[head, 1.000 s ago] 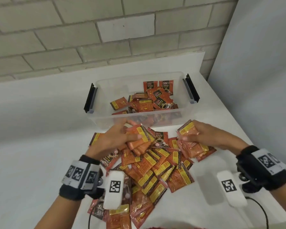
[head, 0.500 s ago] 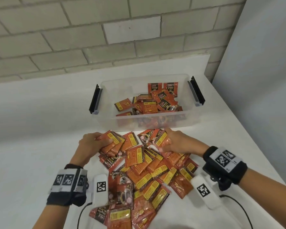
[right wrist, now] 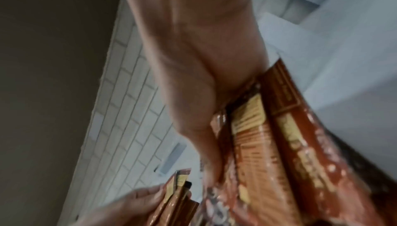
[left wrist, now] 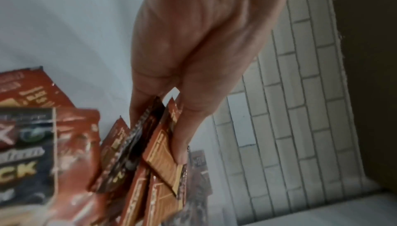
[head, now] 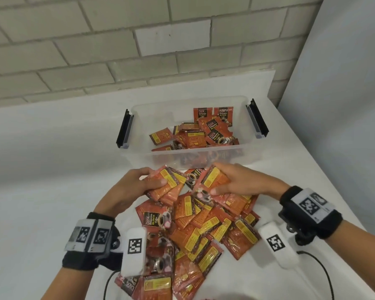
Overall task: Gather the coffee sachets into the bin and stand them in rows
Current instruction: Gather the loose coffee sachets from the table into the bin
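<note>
Now: left hand (head: 130, 189) and right hand (head: 240, 182), both lowered from mid-air, each clutch a fresh handful of sachets (head: 204, 230) at centre frame. Bin (head: 204, 156), upper centre: contents jumbled, rows unstarted.

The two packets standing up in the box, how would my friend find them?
Look at the clear plastic bin with black handles at the back of the white table. At its far right wall, two upright sachets stand side by side, fronts showing. Every other sachet in the bin lies flat or tumbled.
</note>
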A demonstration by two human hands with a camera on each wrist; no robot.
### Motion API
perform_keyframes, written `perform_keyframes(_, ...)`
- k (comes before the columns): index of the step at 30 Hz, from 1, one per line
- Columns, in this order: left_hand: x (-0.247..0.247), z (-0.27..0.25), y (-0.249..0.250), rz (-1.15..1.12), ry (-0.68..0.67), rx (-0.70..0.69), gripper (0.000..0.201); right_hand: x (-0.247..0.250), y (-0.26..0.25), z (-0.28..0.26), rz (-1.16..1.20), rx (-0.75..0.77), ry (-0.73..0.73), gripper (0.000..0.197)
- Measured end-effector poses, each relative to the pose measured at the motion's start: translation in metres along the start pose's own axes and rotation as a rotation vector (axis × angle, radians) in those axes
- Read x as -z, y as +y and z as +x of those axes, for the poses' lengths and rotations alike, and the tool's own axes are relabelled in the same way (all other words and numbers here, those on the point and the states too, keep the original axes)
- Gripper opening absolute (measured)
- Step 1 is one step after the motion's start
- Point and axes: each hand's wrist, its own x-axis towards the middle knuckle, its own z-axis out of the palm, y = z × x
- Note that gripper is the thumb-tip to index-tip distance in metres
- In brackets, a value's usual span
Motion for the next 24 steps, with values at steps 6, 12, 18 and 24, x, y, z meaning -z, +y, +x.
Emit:
perform_keyframes(6,-0.024,0.009,-0.005,0.124,0.082,0.038,0.026,-0.006,-0.007,0.021,-0.176,-0.028,-0.13,0.06)
perform_keyframes(12,-0.036,0.009,0.002,0.124,-0.009,0.022,0.026,0.004,0.001,0.0,-0.31,-0.121,-0.107,0.053)
perform_keyframes(18,-0.048,0.006,0.025,0.087,-0.121,-0.115,0.019,0.016,0.012,-0.013,-0.322,-0.07,-0.077,0.038)
perform_keyframes(24,-0.058,0.005,0.042,0.108,-0.193,-0.167,0.021,0.004,0.022,-0.004,-0.274,-0.035,-0.133,0.061)
